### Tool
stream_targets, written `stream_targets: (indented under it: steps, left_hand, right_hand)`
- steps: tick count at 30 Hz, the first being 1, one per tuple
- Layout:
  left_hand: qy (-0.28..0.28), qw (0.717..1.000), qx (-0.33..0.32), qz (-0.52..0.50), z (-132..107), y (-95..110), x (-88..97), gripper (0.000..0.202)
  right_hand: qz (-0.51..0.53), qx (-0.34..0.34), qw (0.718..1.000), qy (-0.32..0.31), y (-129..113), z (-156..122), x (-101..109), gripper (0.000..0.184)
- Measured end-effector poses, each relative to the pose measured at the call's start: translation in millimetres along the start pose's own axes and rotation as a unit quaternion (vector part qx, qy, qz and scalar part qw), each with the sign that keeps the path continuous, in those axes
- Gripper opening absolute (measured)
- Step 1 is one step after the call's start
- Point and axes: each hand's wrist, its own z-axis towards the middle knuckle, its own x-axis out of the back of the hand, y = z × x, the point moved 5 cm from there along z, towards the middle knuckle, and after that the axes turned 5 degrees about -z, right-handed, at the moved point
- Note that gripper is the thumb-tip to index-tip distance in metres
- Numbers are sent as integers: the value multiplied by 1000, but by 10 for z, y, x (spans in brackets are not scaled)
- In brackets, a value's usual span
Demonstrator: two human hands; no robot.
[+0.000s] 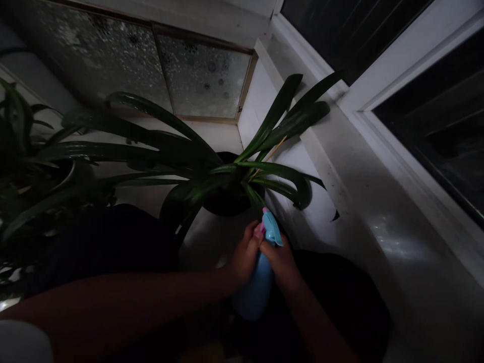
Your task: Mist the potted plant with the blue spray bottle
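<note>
A light-blue spray bottle point(252, 292) with a pink nozzle and trigger is held between both hands, its head tilted toward the plant. My left hand point(244, 257) is closed at the bottle's neck, fingers by the pink trigger. On the other side, my right hand point(282, 262) wraps round the neck just under the blue spray head point(272, 229). Straight ahead of the nozzle, long strap-shaped leaves of a potted plant point(177, 151) spread out; some look wet. Its dark pot point(227, 201) is partly hidden under the leaves. Dim light hides finger details.
More leafy plants point(18, 121) crowd the left side. A pale ledge point(363, 186) runs below the white-framed window point(408, 55) on the right. Patterned glass panels point(204, 70) stand at the back. A thin yellowish stick point(278, 148) rises among the leaves.
</note>
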Motion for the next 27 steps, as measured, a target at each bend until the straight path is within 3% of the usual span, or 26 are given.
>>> stream_targets:
  steps: [11, 15, 19, 22, 27]
  left_hand:
    - [-2, 999, -19, 26, -50, 58, 66, 67]
    - [0, 1000, 10, 25, -66, 32, 71, 60]
    - [18, 1000, -9, 18, -44, -6, 131, 53]
    - [5, 999, -36, 20, -14, -44, 151, 55]
    - [1, 999, -20, 31, -30, -75, 117, 65]
  right_hand:
    - [4, 36, 999, -4, -49, -32, -39, 31]
    - [-7, 6, 1000, -1, -31, -57, -49, 37]
    - [-15, 31, 999, -9, -58, -46, -92, 43]
    - [-22, 55, 998, -5, -57, -39, -93, 36]
    - [-39, 17, 999, 5, -4, -43, -62, 25]
